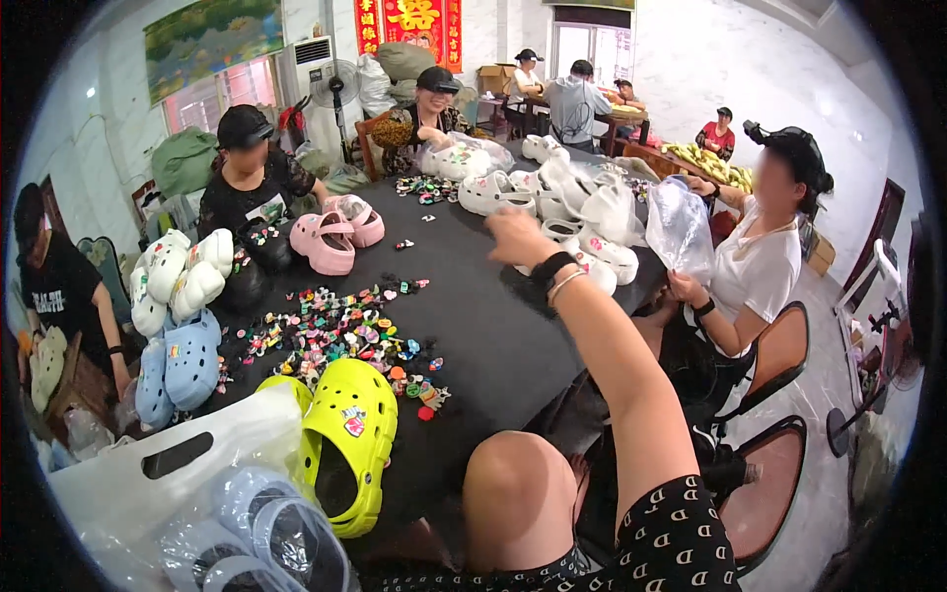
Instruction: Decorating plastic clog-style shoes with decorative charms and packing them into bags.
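Holding blue clogs, a bag (clear) lies left.

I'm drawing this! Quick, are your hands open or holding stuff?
Left hand: out of sight, can't tell.
Right hand: looks open, near a white clog.

1. Head-worn fisheye looks forward and down, from above the wearer's bare knee, across the black tabletop;
2. clear handled bag very near, lower left; right hand at middle distance;
3. red wall banners far off, up top.
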Available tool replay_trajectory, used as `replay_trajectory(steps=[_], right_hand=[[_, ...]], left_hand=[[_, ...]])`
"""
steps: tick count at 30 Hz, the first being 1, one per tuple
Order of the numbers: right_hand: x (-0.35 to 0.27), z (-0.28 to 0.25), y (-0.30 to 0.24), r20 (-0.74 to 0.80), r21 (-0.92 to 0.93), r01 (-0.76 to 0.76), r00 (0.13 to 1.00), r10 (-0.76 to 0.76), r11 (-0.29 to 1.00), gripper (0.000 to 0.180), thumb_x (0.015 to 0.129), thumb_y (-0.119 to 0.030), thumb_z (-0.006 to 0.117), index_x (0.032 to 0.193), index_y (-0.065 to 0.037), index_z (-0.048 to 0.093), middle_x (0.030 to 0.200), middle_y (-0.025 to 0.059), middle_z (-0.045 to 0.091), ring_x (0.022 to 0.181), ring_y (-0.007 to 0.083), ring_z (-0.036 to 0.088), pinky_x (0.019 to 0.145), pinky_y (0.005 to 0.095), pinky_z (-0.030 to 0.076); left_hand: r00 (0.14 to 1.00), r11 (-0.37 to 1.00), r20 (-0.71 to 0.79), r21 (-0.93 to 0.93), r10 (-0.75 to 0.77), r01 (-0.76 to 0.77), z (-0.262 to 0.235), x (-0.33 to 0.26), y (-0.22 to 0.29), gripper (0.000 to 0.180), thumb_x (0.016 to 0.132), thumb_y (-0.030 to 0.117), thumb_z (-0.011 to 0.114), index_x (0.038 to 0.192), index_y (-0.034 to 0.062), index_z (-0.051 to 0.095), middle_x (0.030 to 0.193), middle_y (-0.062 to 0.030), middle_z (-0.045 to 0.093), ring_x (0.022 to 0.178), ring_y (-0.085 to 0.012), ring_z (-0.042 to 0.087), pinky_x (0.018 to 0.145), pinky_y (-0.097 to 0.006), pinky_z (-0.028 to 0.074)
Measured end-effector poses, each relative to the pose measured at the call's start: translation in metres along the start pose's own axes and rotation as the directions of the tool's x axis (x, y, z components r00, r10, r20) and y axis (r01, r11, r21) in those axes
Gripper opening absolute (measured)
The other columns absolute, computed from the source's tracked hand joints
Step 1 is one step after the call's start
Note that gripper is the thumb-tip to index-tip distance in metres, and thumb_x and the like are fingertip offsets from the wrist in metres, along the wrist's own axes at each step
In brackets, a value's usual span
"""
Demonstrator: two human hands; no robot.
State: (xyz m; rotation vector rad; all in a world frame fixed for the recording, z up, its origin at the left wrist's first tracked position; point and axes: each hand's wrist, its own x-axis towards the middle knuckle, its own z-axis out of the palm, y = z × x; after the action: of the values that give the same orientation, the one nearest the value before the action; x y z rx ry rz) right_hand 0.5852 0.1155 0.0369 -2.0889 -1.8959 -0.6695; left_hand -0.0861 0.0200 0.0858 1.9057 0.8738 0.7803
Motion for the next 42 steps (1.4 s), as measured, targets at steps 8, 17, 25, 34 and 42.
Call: replay_trajectory(steps=[8,17,25,34,42], right_hand=[[-0.041,0.039,0.132,0.343,0.045,-0.505,0.818,0.462,0.862,0.046,0.082,-0.034,0.073,0.118,-0.007,0.065,0.116,0.0182,0.066,0.112,0.0350,0.059,0.093,0.0465,0.049],[-0.023,0.050,0.112,0.181,-0.389,-0.591,0.703,0.687,0.707,0.030,0.090,-0.025,0.052,0.106,-0.013,0.074,0.113,0.0060,0.070,0.113,0.0279,0.061,0.083,0.0477,0.051],[-0.028,0.054,0.087,0.156,-0.340,-0.464,0.830,0.535,0.818,0.024,0.089,-0.020,0.054,0.099,-0.011,0.074,0.103,0.0099,0.072,0.098,0.0292,0.069,0.077,0.0485,0.053],[-0.026,-0.026,-0.092,0.380,-0.025,0.128,0.918,-0.109,0.991,0.017,0.071,-0.017,0.067,0.082,-0.005,0.073,0.085,0.0172,0.069,0.086,0.0362,0.068,0.074,0.0453,0.055],[-0.018,-0.137,-0.222,-0.252,0.617,0.450,0.890,-0.379,0.646,0.065,0.069,-0.025,0.085,0.123,-0.002,0.058,0.107,0.0142,0.064,0.074,0.0235,0.064,0.067,0.0344,0.053]], left_hand=[[0.979,0.991,-0.198,-0.129,-0.054,0.029,0.015,-0.070,-0.006,0.060,0.091,0.012,0.066,0.143,-0.0014,0.038,0.142,-0.0135,0.046,0.122,-0.0222,0.048,0.099,-0.036,0.041],[0.954,0.969,-0.274,-0.242,-0.122,0.054,0.043,-0.118,0.010,0.060,0.092,0.011,0.066,0.144,-0.0012,0.038,0.142,-0.0135,0.047,0.121,-0.0211,0.050,0.097,-0.034,0.042],[0.918,0.927,-0.337,-0.368,-0.208,0.075,0.046,-0.130,-0.003,0.074,0.074,-0.002,0.071,0.141,-0.0003,0.040,0.140,-0.0131,0.047,0.126,-0.0271,0.049,0.105,-0.041,0.039],[0.857,0.934,-0.448,-0.342,-0.256,0.100,0.047,-0.121,0.001,0.080,0.070,-0.002,0.076,0.140,-0.0058,0.037,0.131,-0.0140,0.056,0.118,-0.0241,0.055,0.098,-0.037,0.045],[0.907,0.893,-0.317,-0.433,-0.276,0.120,0.050,-0.116,0.009,0.078,0.070,0.004,0.077,0.138,-0.0055,0.040,0.137,-0.0165,0.050,0.123,-0.0248,0.052,0.100,-0.041,0.044]])
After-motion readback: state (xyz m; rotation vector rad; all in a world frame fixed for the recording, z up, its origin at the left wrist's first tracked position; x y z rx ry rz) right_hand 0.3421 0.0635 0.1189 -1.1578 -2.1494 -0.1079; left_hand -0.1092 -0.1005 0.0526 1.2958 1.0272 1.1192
